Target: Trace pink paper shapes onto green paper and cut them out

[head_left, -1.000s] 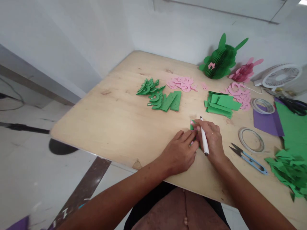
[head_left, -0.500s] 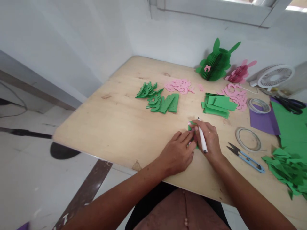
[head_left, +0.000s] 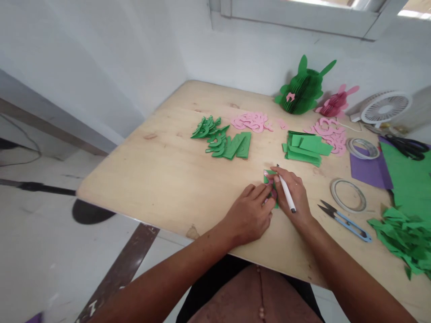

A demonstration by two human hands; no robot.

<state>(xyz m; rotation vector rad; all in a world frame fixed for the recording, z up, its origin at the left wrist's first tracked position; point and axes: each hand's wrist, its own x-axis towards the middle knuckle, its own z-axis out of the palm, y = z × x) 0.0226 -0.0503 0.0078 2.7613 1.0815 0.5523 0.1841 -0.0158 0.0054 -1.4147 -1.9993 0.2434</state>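
Observation:
A small green paper piece (head_left: 266, 173) lies flat on the table with a pink paper cutout (head_left: 274, 194) on top, both partly covered by fingers. My left hand (head_left: 252, 212) holds them down from the left, its fingertips bent over them and its thumb close beside. In my right hand (head_left: 294, 193) is a white marker (head_left: 286, 193), slanted, with one dark end pointing up and away and the other toward me. The right fingertips rest at the far part of the green piece. Where the marker's tip meets the paper, if it does, is hidden.
Cut green shapes (head_left: 220, 139), pink cutouts (head_left: 251, 121) and green strips (head_left: 306, 147) lie farther back. To the right are thread snips (head_left: 346, 220), tape rolls (head_left: 348, 195), black scissors (head_left: 407, 146), purple paper (head_left: 370, 168) and green scraps (head_left: 404, 237). Paper figures (head_left: 301, 89) and a fan (head_left: 385, 107) stand behind.
The marker's near end has swung slightly right and up, and my right hand has shifted a little, uncovering more of the pink cutout. My left hand stays in place.

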